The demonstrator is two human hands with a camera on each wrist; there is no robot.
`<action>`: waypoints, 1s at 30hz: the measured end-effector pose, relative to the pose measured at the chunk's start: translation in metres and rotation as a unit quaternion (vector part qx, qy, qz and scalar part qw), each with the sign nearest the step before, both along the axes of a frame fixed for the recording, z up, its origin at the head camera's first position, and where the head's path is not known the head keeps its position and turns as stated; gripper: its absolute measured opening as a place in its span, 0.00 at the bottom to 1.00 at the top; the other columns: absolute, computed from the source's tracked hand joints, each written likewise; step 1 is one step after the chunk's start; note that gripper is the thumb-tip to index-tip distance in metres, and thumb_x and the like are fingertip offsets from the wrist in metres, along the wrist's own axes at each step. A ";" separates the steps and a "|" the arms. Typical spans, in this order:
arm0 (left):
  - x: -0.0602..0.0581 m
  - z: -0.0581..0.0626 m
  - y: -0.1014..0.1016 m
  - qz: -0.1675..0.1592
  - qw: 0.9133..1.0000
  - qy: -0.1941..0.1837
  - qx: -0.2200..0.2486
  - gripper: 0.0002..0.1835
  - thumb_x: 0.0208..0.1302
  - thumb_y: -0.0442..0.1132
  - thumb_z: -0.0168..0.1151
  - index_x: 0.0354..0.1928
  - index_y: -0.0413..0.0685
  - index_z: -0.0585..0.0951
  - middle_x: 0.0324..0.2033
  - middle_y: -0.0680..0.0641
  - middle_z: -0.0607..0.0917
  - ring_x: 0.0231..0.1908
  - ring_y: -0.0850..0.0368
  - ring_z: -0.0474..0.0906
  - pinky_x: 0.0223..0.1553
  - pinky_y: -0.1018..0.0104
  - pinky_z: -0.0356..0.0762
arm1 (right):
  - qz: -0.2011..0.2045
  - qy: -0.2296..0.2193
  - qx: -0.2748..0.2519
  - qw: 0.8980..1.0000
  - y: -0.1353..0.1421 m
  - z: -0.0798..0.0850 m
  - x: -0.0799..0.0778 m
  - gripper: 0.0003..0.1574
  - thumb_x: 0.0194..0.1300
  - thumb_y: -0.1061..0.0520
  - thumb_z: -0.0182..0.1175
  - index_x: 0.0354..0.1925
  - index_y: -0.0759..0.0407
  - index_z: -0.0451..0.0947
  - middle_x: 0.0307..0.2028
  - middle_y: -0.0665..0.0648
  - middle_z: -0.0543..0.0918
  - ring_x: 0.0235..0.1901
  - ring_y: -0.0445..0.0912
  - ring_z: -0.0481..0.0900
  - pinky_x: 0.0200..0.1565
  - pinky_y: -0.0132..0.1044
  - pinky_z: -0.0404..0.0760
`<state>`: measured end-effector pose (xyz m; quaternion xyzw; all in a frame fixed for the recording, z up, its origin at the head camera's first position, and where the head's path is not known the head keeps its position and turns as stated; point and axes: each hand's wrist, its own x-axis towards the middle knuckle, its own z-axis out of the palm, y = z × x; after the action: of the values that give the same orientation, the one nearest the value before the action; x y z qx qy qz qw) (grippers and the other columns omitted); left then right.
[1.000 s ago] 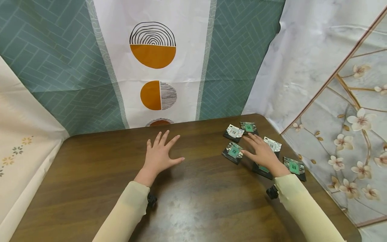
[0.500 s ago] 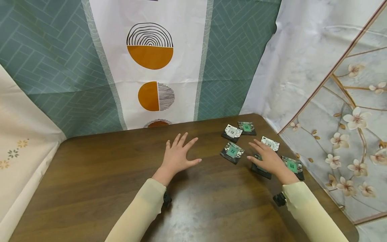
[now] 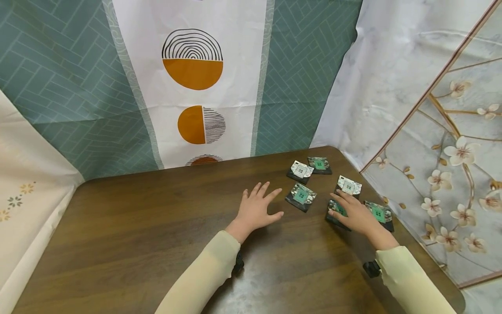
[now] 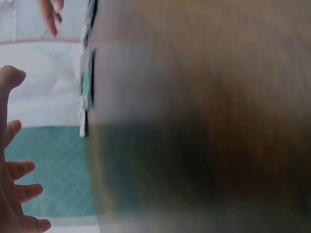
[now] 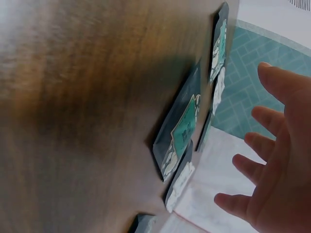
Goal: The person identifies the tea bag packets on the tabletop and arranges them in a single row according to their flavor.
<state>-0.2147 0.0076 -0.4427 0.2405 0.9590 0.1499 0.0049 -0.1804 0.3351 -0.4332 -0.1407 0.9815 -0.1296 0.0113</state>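
Note:
My left hand (image 3: 256, 212) hovers over the table with its fingers spread and nothing in them. A flat square packet with a green label and black lower part (image 3: 301, 195) lies to its right. My right hand (image 3: 357, 216), fingers apart, hangs above another green-labelled packet (image 3: 336, 211), partly covering it in the head view. Just beyond that hand lies a white-labelled packet (image 3: 348, 185). In the right wrist view the near green packet (image 5: 184, 133) lies on the tabletop, apart from the fingers. The left wrist view shows the left fingers (image 4: 26, 193) clear of the wood.
Another white packet (image 3: 300, 170) and a green one (image 3: 319, 164) lie close together near the back edge. One more green packet (image 3: 379, 213) sits by the right edge of the brown wooden table (image 3: 149, 226). Patterned cloths (image 3: 211, 87) hang behind and beside it.
My left hand has moved right across the table, towards the packets. My right hand has shifted slightly right and nearer to me, uncovering more of the packets. The packets stay in place.

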 end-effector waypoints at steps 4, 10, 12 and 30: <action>0.001 -0.004 0.013 -0.019 1.000 -0.013 -0.010 0.40 0.69 0.68 0.55 0.79 0.71 0.60 0.81 0.48 0.58 0.81 0.43 0.53 0.74 0.30 0.58 | 0.000 -0.010 0.001 1.000 0.003 -0.004 0.005 0.43 0.73 0.43 0.60 0.75 0.64 0.64 0.75 0.76 0.61 0.71 0.77 0.62 0.64 0.74 0.67; 0.001 -0.008 0.028 -0.043 0.999 -0.024 -0.020 0.40 0.69 0.68 0.55 0.79 0.72 0.60 0.82 0.49 0.57 0.82 0.44 0.52 0.75 0.32 0.58 | -0.001 -0.023 0.003 1.000 0.002 -0.007 0.012 0.42 0.74 0.43 0.59 0.75 0.64 0.64 0.76 0.76 0.60 0.72 0.77 0.61 0.65 0.74 0.66; 0.000 -0.010 0.032 -0.049 0.998 -0.027 -0.022 0.40 0.69 0.68 0.55 0.79 0.72 0.60 0.82 0.49 0.57 0.82 0.44 0.51 0.75 0.33 0.58 | -0.004 -0.030 0.007 1.000 0.001 -0.008 0.017 0.43 0.74 0.42 0.59 0.75 0.64 0.64 0.75 0.76 0.61 0.71 0.77 0.62 0.65 0.74 0.67; -0.006 -0.021 0.067 -0.067 0.995 -0.034 -0.064 0.38 0.70 0.69 0.52 0.79 0.73 0.60 0.81 0.51 0.58 0.82 0.51 0.53 0.78 0.40 0.58 | -0.058 -0.130 0.059 0.988 -0.007 -0.013 0.033 0.50 0.74 0.34 0.55 0.77 0.65 0.58 0.76 0.77 0.59 0.72 0.77 0.61 0.60 0.83 0.62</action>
<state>-0.2209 0.0751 -0.4638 0.2977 0.9478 0.0959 0.0629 -0.1473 0.3277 -0.4463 -0.0649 0.9841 -0.0889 0.1393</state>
